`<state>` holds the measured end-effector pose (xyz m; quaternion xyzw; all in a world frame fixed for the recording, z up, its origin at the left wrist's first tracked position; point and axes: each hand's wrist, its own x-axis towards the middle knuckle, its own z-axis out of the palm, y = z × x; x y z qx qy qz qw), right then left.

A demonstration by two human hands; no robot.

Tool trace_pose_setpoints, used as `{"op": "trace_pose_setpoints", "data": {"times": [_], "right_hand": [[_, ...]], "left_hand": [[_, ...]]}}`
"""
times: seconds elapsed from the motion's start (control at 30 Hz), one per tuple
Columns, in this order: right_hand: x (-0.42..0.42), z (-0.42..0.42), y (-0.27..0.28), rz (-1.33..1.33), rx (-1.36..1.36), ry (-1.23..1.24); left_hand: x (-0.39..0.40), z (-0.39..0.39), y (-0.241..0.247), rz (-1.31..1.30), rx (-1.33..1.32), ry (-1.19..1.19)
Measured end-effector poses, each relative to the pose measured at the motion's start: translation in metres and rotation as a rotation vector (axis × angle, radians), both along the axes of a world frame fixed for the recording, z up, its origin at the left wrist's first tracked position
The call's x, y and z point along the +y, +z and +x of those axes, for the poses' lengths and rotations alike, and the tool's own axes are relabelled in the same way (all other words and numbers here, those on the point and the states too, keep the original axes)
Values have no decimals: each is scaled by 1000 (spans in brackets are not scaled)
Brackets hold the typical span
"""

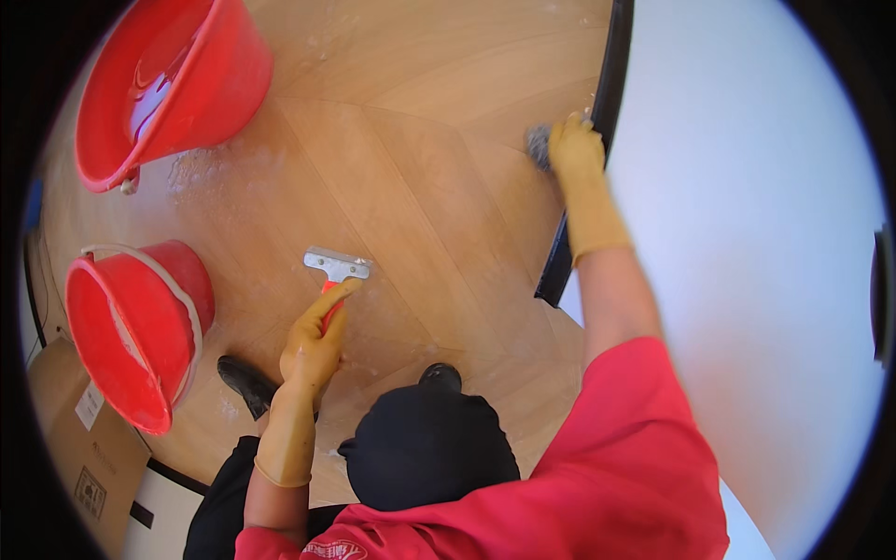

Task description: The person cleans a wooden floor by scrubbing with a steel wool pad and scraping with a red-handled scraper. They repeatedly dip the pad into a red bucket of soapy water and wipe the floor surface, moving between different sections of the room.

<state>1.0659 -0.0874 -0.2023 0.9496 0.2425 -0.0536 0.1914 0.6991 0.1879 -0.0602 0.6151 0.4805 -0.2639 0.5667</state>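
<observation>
My left hand (313, 344), in a yellow rubber glove, holds a floor scraper by its red handle (332, 302). The scraper's wide metal head (337, 263) points away from me, over the wooden floor. Stretched out to the far right, my right hand (577, 148) wears a matching long glove. Its fingers grip a grey wad, apparently steel wool (538, 146), at the foot of the wall by the black skirting board (613, 77). Part of that wad is hidden under the glove.
Two red plastic buckets stand at left, the farther one (241, 84) with liquid inside, the nearer one (192, 280) with a pale handle. Wet patches mark the wood-plank floor (413, 196). A cardboard box (115, 455) sits lower left; a white wall (742, 210) rises at right.
</observation>
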Motion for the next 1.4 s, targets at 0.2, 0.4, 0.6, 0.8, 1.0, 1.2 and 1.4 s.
{"op": "trace_pose_setpoints", "data": {"times": [0.2, 0.4, 0.6, 0.8, 1.0, 1.2, 1.4], "right_hand": [[25, -32, -14, 305, 180, -333], [23, 23, -2, 288, 117, -380], [41, -57, -2, 319, 220, -415], [32, 1, 11, 127, 29, -274], [25, -146, -20, 583, -131, -194], [-4, -287, -1, 727, -48, -23], [-28, -266, -6, 904, 11, 98]], "left_hand": [[9, -9, 4, 62, 1, 1], [1, -6, 0, 29, 16, -22], [7, -15, 2, 45, 3, 7], [-2, -10, 4, 42, -41, -49], [-7, 18, 17, 49, -163, -118], [-47, 124, -12, -235, -377, -233], [-101, 197, -68, -311, -338, -156]]}}
